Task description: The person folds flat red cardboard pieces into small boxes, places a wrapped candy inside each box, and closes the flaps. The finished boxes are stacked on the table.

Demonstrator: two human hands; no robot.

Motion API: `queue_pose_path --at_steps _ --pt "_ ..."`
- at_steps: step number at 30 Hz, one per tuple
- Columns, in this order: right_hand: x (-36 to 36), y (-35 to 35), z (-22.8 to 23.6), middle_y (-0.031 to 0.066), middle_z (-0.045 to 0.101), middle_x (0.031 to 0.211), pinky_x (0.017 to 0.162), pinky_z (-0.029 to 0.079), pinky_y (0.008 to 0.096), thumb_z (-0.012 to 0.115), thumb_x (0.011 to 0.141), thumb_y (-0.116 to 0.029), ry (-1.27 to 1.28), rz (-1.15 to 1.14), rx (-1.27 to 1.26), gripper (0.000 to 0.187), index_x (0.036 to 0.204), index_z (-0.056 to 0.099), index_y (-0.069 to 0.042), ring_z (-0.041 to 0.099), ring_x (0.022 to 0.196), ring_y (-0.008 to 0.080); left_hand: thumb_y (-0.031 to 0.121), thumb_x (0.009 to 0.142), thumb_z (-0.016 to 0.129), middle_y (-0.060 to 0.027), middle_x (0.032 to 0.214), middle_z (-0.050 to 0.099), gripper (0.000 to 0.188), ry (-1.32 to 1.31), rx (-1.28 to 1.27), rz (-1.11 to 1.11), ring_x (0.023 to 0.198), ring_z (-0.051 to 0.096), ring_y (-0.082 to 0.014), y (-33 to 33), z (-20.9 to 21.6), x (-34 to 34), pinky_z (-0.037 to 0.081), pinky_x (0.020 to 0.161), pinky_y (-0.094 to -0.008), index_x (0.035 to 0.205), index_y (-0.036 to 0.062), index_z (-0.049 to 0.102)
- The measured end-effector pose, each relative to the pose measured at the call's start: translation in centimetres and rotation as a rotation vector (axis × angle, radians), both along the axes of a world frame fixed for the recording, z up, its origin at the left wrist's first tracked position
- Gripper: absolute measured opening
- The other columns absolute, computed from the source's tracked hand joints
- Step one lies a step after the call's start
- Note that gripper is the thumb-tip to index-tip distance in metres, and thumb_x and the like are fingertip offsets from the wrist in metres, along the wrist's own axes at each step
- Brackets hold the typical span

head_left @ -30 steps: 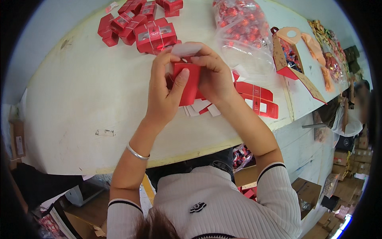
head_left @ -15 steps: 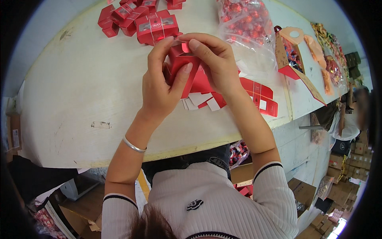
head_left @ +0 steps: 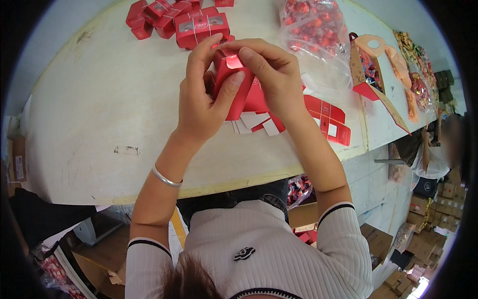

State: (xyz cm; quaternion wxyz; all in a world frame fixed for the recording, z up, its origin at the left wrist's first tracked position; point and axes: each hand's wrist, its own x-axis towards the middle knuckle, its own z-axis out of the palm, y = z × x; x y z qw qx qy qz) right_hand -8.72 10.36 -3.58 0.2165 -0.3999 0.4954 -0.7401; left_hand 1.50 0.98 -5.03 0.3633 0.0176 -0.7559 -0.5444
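Above the white table (head_left: 89, 134), both my hands hold a small red cardboard box (head_left: 232, 92) upright. My left hand (head_left: 201, 94) wraps its left side, the thumb lying along the front face. At the top end, my right hand (head_left: 271, 72) pinches the box by a flap, thumb and forefinger near the rim; the right fingertips partly hide that edge. Under and beside the box lie flat red box blanks (head_left: 331, 117) with white undersides. Just beyond my left fingers stands a folded red box with a clear window (head_left: 201, 29).
Several finished red boxes (head_left: 162, 17) are heaped at the far left. A clear bag of red-wrapped sweets (head_left: 316, 30) lies at the far right, near an open patterned gift box (head_left: 366, 74). Another person (head_left: 430, 154) sits at the right. Cardboard cartons (head_left: 448, 204) are stacked on the floor.
The top flap has been pressed lower over the box's opening, and the box tilts slightly differently. My hands stay at nearly the same place; the whole view has shifted a little.
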Motion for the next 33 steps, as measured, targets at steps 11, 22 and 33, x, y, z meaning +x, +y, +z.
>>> queue_pose_path --at_steps 11,22,33 --pt "-2.1 1.3 0.9 0.009 0.065 0.09 0.076 0.047 0.0244 0.055 0.085 -0.011 0.108 0.024 0.206 0.019 0.095 0.064 0.003 0.059 0.084 0.0123 0.016 0.085 0.058 -0.012 0.106 0.056 0.044 -0.042 0.168 -0.122 0.086 0.059 -0.0142 -0.5 0.1 -0.3 0.049 0.068 -0.0241 0.123 0.0061 0.039" --pt "-1.1 0.8 0.4 0.0064 0.066 0.08 0.064 0.047 0.0212 0.06 0.082 -0.007 0.223 -0.145 0.146 0.016 0.094 0.064 0.003 0.057 0.072 0.0083 0.016 0.085 0.058 -0.0126 0.103 0.058 0.044 -0.08 0.237 -0.145 0.085 0.061 -0.0163 -0.2 0.1 -0.3 0.05 0.07 -0.0257 0.124 0.0077 0.039" --pt "-0.1 0.2 -0.1 0.0111 0.064 0.09 0.071 0.046 0.0244 0.058 0.082 -0.006 0.384 -0.13 0.106 0.017 0.097 0.062 0.001 0.059 0.081 0.0144 0.015 0.087 0.054 -0.0094 0.102 0.058 0.042 -0.019 0.051 0.021 0.085 0.058 -0.0158 -0.3 -0.4 -0.4 0.047 0.069 -0.0258 0.126 0.0085 0.039"
